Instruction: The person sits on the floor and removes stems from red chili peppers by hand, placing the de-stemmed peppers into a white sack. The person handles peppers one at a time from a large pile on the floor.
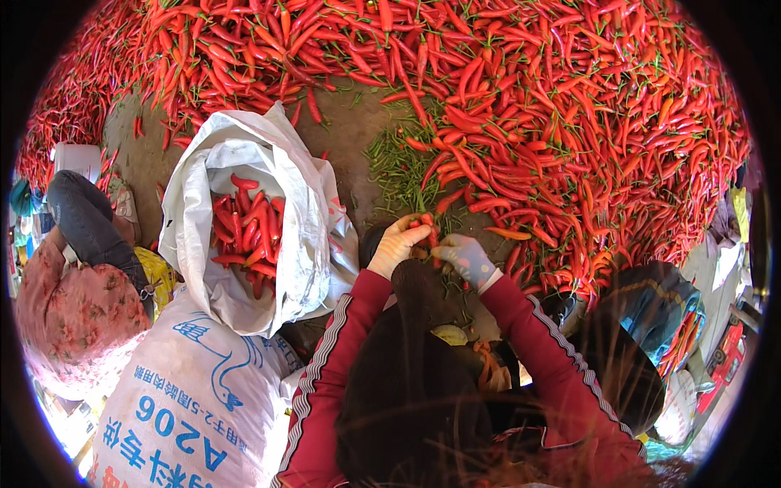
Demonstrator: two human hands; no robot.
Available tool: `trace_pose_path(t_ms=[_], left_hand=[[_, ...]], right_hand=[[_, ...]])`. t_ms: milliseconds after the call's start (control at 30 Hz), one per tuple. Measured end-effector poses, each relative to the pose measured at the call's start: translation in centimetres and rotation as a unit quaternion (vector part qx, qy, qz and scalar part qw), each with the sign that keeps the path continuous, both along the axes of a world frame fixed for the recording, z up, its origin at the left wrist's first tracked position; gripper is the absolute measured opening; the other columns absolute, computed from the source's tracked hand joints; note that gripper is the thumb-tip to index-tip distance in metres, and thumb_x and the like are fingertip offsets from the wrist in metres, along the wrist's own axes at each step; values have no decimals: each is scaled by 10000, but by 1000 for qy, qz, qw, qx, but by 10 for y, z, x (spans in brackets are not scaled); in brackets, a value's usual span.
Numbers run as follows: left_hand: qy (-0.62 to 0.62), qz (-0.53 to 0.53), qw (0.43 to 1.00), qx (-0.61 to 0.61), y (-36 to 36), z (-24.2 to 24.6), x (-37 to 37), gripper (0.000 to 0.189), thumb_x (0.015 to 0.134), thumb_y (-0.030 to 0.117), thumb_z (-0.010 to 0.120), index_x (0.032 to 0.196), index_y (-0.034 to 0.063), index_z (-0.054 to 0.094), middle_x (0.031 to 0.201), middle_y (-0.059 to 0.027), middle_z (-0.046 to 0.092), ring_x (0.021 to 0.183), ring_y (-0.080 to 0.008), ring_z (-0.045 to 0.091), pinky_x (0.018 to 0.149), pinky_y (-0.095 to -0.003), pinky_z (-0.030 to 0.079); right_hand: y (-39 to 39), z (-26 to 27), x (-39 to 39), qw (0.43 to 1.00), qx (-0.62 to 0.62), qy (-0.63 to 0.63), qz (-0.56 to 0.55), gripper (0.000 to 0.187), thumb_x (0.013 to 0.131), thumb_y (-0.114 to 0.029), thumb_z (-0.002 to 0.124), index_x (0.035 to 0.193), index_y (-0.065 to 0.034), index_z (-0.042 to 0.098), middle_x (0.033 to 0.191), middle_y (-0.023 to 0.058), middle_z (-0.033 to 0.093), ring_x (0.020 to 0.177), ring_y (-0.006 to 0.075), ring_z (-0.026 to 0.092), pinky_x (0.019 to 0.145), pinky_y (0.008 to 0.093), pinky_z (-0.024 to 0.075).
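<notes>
My left hand (399,243), in a pale glove with orange stripes, is closed around several red chili peppers (431,230). Beside it my right hand (467,259), in a pale dotted glove, has its fingers at the lower end of one pepper; whether it grips it I cannot tell. Green pepper stems (406,165) lie heaped on the ground just beyond both hands. A large pile of red chili peppers with green stems (537,134) spreads ahead and to the right. Left of my hands, an open white woven sack (311,226) holds red peppers (253,226) without visible stems.
A full white woven sack (177,390) with printing stands at the lower left. Another person in a floral top (85,311) sits at the far left, near a white plastic container (78,160). A blue bag (662,305) with peppers beside it is at the right.
</notes>
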State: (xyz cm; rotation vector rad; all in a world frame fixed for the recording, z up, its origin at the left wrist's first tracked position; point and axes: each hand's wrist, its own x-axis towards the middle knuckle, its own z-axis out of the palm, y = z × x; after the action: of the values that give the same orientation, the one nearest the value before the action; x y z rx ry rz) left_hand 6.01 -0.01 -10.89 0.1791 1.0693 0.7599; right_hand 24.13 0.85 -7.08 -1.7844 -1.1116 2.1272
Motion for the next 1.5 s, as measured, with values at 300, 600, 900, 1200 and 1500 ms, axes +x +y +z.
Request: trace_pose_path(t_ms=[300, 600, 900, 1200, 1500], left_hand=[[98, -215, 970, 55, 1, 15, 4, 259, 811, 161, 694, 1016, 15, 632, 768, -22, 614, 654, -112, 559, 588, -268, 441], [88, -54, 993, -51, -3, 10, 16, 180, 804, 183, 737, 879, 102, 595, 629, -3, 570, 450, -122, 495, 421, -258, 344], [79, -59, 994, -41, 0, 2, 5, 205, 808, 157, 736, 939, 111, 586, 764, -6, 605, 628, -123, 579, 526, -255, 445], [-232, 69, 970, -4, 6, 13, -1, 267, 830, 91, 685, 1057, 56, 550, 1000, -112, 636, 917, -248, 635, 836, -449, 539], [-19, -129, 991, 0, -2, -27, 11, 221, 788, -4, 612, 1008, 0, 637, 902, -98, 666, 788, -262, 659, 743, -405, 542]], right_hand=[[14, -18, 14, 991, 127, 29, 12, 262, 830, -229, 704, 926, 13, 673, 802, 88, 641, 718, 164, 606, 650, 314, 477], [37, -21, 3, 876, 477, -23, 64, 158, 839, -208, 664, 793, -59, 639, 703, 106, 566, 663, 287, 590, 609, 391, 465], [30, -31, 21, 823, 438, -164, 322, 384, 798, -225, 705, 1142, -71, 637, 1086, 145, 629, 1018, 311, 603, 852, 428, 486], [38, -20, 23, 932, -84, 273, -225, 213, 924, -149, 635, 1028, 36, 617, 780, 44, 630, 617, 105, 582, 599, 246, 477], [28, -25, -7, 823, 529, -114, 176, 110, 744, -141, 675, 753, -46, 621, 760, 148, 574, 696, 334, 588, 635, 416, 480]])
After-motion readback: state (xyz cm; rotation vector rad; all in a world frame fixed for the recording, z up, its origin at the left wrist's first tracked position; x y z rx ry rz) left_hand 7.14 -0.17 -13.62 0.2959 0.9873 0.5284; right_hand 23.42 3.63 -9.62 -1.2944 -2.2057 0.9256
